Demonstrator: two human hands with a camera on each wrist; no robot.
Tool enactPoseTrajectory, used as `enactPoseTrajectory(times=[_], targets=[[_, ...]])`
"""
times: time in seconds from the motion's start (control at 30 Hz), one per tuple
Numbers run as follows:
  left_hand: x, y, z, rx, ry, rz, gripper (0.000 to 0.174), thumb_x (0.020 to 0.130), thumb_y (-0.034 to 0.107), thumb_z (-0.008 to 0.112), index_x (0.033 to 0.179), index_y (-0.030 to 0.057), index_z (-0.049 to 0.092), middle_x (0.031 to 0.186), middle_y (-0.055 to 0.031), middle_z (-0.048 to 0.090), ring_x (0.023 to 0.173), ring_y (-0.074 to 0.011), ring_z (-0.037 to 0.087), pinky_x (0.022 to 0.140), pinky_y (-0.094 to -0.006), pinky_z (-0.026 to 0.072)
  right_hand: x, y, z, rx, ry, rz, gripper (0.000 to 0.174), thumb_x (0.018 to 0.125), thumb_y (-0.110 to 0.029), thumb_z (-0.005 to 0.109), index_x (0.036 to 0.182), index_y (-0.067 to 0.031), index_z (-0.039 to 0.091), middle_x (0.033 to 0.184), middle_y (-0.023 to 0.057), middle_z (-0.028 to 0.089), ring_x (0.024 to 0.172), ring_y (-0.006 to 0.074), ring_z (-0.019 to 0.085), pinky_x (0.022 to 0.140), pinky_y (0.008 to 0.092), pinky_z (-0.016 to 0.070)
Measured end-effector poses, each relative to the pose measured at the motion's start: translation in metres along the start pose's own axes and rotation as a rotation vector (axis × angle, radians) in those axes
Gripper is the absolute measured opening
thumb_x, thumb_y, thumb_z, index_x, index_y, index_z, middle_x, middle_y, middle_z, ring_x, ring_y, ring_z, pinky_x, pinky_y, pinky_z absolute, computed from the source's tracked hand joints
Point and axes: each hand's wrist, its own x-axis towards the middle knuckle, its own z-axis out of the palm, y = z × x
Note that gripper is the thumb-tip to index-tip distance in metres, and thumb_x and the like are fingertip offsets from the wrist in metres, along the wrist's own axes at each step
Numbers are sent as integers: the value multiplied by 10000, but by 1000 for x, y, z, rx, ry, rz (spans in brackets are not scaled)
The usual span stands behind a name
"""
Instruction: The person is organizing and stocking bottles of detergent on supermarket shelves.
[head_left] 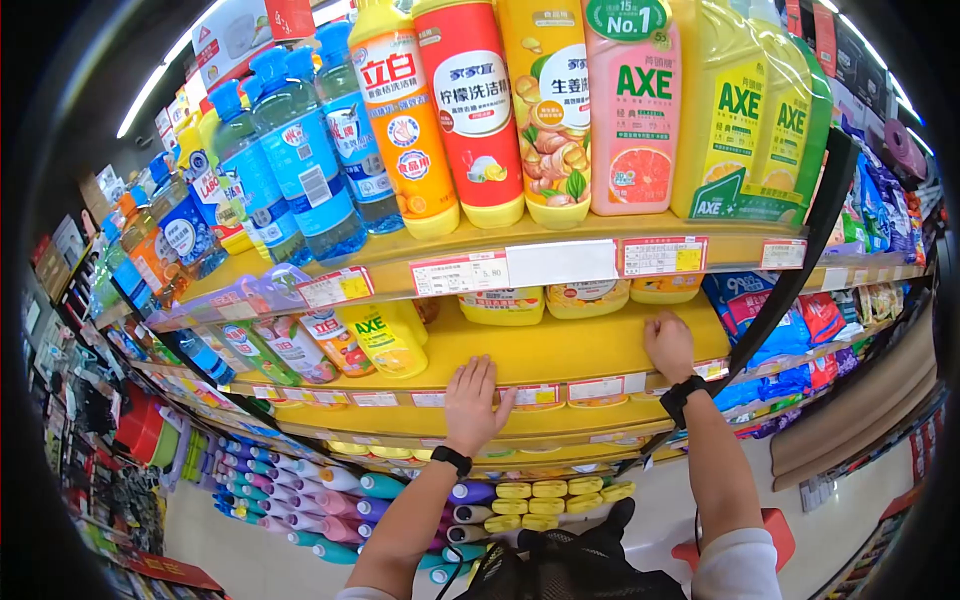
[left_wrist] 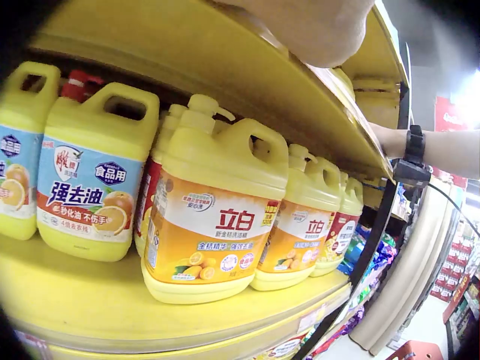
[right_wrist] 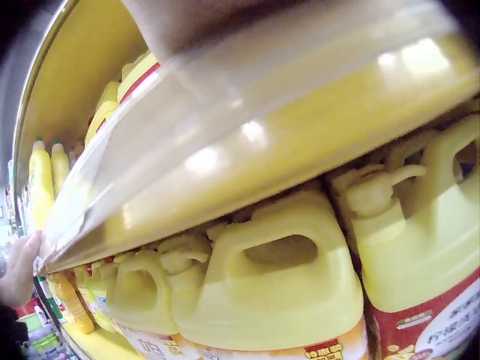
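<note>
My left hand [head_left: 474,408] rests on the front part of a yellow shelf [head_left: 540,352], fingers laid flat and thumb out to the side. Farther right, my right hand [head_left: 669,346] rests on the same shelf with its fingers bent and nothing visible in them. Left of my left hand, a yellow AXE dish soap bottle [head_left: 383,343] stands on that shelf. Yellow-based bottles [head_left: 502,306] sit at its back, their tops hidden by the shelf above. Beneath it, the left wrist view shows large yellow dish soap jugs [left_wrist: 217,214] with pump tops and moulded handles.
Overhead, a shelf holds upright dish soap bottles, among them a red one [head_left: 470,110] and a pink one [head_left: 632,120]. A black post [head_left: 795,260] rises beside my right hand. Several bottles [head_left: 330,500] stand on the floor below; a red stool [head_left: 770,540] is at the right.
</note>
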Motion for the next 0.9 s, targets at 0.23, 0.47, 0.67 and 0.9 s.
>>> enactPoseTrajectory(times=[0.23, 0.47, 0.67, 0.9], targets=[[0, -1, 0, -7, 3, 10, 468, 879, 325, 678, 1152, -51, 624, 1210, -206, 640, 1170, -357, 591, 1031, -465, 424, -1, 2, 2, -31, 11, 15, 227, 873, -187, 621, 753, 5, 600, 794, 234, 648, 783, 424, 630, 735, 514, 502], [1, 1, -2, -15, 6, 2, 465, 880, 325, 675, 1146, -54, 628, 1206, -206, 641, 1165, -358, 594, 1030, -463, 425, -1, 1, 2, -48, -1, 33, 232, 878, -194, 621, 754, 2, 597, 790, 233, 648, 782, 425, 631, 735, 512, 502], [1, 0, 0, -15, 7, -2, 469, 875, 325, 680, 1145, -56, 628, 1203, -209, 642, 1160, -362, 594, 1027, -464, 426, -1, 0, 0, -41, -9, 43, 235, 881, -195, 616, 755, 2, 598, 786, 230, 648, 784, 423, 630, 739, 512, 502], [1, 1, -1, -18, 18, -6, 465, 865, 318, 689, 1141, -52, 632, 1205, -206, 642, 1160, -360, 593, 1029, -466, 423, -1, 2, 3, -43, 10, 32, 233, 882, -191, 612, 755, 5, 600, 787, 233, 646, 787, 425, 628, 743, 514, 501]])
